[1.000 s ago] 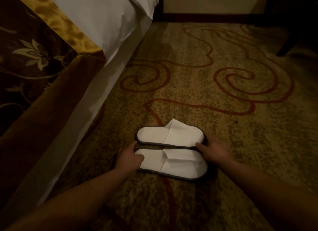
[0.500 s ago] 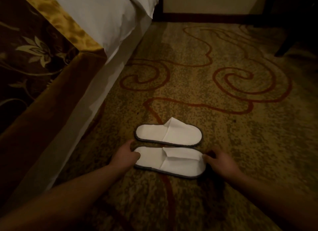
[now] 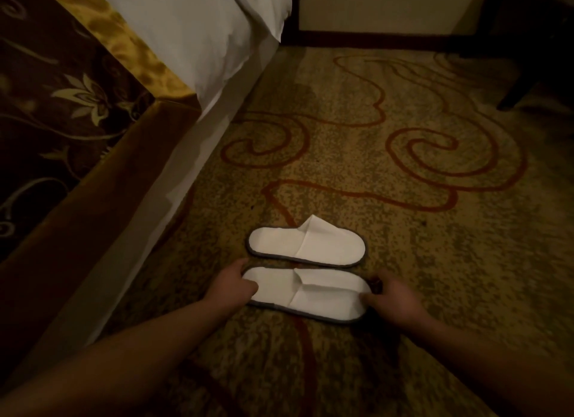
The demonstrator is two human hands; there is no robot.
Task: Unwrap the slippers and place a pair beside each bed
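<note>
Two flat white slippers with dark soles lie side by side on the carpet, toes pointing right, a short way from the bed (image 3: 198,35). The far slipper (image 3: 306,246) lies free of both hands. The near slipper (image 3: 306,294) is held at both ends: my left hand (image 3: 234,284) grips its heel end, thumb on the insole, and my right hand (image 3: 394,298) holds its toe end. No wrapper is in sight.
The bed's white sheet and brown floral runner (image 3: 62,112) fill the left side. Patterned gold carpet (image 3: 403,230) with red swirls covers the floor. A dark furniture leg (image 3: 521,87) stands at the far right, and a wall with dark skirting (image 3: 372,41) runs along the back.
Both hands have drawn back from the pair onto the near slipper alone. My right hand left the far slipper's toe and now holds the near slipper's toe end.
</note>
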